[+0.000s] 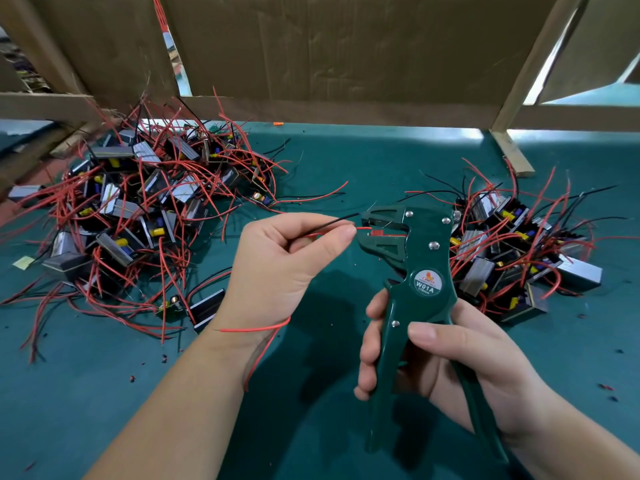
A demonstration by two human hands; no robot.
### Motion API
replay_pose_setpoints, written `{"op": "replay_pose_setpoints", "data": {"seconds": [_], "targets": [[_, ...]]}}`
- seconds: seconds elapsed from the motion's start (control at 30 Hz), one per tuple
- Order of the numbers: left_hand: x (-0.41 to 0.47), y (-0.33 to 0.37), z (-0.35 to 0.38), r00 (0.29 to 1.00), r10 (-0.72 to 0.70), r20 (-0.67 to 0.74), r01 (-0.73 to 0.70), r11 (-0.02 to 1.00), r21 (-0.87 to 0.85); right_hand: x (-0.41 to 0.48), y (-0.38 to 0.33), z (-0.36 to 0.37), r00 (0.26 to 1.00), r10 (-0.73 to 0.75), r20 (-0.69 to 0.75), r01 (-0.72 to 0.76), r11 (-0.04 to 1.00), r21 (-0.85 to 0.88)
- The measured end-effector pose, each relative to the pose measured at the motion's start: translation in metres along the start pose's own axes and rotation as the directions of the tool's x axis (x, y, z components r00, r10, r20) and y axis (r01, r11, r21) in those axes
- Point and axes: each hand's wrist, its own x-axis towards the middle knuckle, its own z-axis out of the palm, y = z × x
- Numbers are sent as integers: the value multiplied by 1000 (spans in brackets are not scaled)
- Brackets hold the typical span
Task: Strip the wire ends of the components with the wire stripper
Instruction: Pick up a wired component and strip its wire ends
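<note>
My right hand point(446, 362) grips the handles of a dark green wire stripper point(415, 271), held upright over the table with its jaws pointing left. My left hand point(280, 268) pinches a red wire point(363, 229) between thumb and forefinger, and the wire's end lies inside the stripper's jaws. A thin black wire point(337, 220) sticks out of the same pinch just above it. The red wire loops back under my left wrist. The component these wires belong to is hidden by my hand.
A large heap of components with red and black wires point(138, 202) lies at the left on the green table point(346, 161). A smaller heap point(519, 251) lies at the right. Cardboard panels point(346, 53) and wooden bars stand along the back. Small insulation scraps dot the mat.
</note>
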Motion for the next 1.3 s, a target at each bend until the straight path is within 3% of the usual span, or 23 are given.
{"op": "replay_pose_setpoints", "data": {"seconds": [0.57,1.3], "targets": [[0,1,0,1000,7,6,-7,1000,14,-1,0,0,998,11,-61,-15,998,-66],[-1,1,1,999,35,22,-35,999,4,-1,-1,1,998,30,-47,-30,999,-15]]}}
